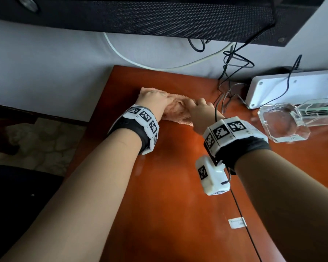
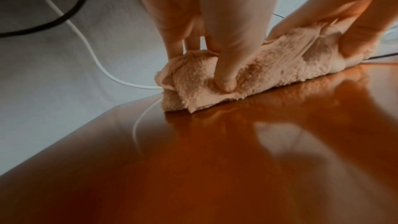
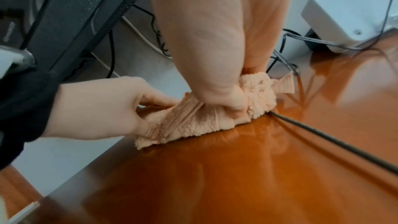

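Both arms stretch toward the far end of the wooden table (image 1: 169, 195), where the left hand (image 1: 152, 100) and right hand (image 1: 201, 110) each pinch the bunched peach terry cloth (image 1: 173, 113) between thumb and curled fingers. Tangled black cables (image 1: 233, 59) lie just to its right, a glass ashtray (image 1: 284, 123) farther right.

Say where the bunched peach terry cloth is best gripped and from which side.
At its two ends, from above. The peach terry cloth lies as a long bunched roll flat on the glossy wooden table, so left hand and right hand each pinch one end.
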Available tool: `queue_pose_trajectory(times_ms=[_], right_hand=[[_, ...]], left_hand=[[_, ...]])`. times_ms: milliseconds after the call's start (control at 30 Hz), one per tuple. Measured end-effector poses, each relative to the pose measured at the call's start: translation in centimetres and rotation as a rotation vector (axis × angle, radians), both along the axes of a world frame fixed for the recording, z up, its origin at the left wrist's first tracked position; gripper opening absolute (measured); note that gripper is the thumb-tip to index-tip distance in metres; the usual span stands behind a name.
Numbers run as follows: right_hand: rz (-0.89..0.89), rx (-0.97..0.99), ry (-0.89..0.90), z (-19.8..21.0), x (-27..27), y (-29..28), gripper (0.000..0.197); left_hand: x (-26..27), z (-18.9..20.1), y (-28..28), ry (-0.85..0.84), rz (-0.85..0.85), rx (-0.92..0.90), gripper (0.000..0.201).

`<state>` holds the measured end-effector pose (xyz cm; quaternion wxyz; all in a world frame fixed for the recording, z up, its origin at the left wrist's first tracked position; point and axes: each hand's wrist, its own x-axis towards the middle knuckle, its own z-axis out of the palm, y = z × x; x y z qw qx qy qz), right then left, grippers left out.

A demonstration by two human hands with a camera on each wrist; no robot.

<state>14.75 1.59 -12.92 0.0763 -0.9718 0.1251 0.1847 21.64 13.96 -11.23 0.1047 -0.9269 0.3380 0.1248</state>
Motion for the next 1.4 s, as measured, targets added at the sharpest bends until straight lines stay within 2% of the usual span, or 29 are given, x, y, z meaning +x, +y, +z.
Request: queue_pose_trajectory(times_ms=[200, 467, 567, 700, 767, 833, 900, 967, 1100, 1300, 1400], right_hand=[[-0.012, 0.072, 0.078, 0.9, -2.1, 0.0, 0.071], [0.038, 0.037, 0.126, 1.2, -4.9, 1.1, 0.072], [0.057, 0.036, 0.120, 1.8, -6.0, 1.5, 0.068], [-0.028, 0.279, 0.061, 4.1, -6.8, 1.5, 0.056], [-0.052, 0.391, 0.094, 4.9, -6.4, 1.8, 0.051], [-0.036, 0.428, 0.077, 5.4, -5.7, 2.4, 0.045], [-0.029, 0.442, 0.033, 5.4, -4.8, 3.1, 0.048], [0.001, 0.431, -0.041, 5.3, -3.6, 3.6, 0.049], [0.082, 0.310, -0.253, 5.1, -0.8, 4.1, 0.051], [0.134, 0.185, -0.273, 5.4, 2.7, 3.2, 0.064], [0.148, 0.136, -0.262, 5.0, 4.5, 2.9, 0.061]], left_hand=[[-2.6, 0.1, 0.6, -0.020, -0.018, -0.002, 0.066], [-4.4, -0.5, 1.5, 0.025, -0.050, 0.045, 0.065], [-5.1, -0.6, 2.4, 0.071, -0.079, -0.017, 0.067], [-4.9, -0.1, 4.5, 0.141, 0.001, -0.108, 0.068], [-4.4, 0.4, 5.3, 0.185, 0.073, -0.085, 0.075], [-4.0, 1.3, 5.9, 0.201, 0.119, -0.048, 0.072], [-3.3, 2.4, 6.8, 0.143, 0.088, -0.010, 0.063], [-2.6, 3.4, 7.8, 0.014, 0.029, 0.006, 0.053], [-1.2, 4.1, 8.9, -0.185, 0.042, -0.035, 0.057], [1.3, 3.2, 8.2, -0.248, 0.083, -0.061, 0.060], [3.1, 2.8, 7.8, -0.272, 0.068, -0.058, 0.063]])
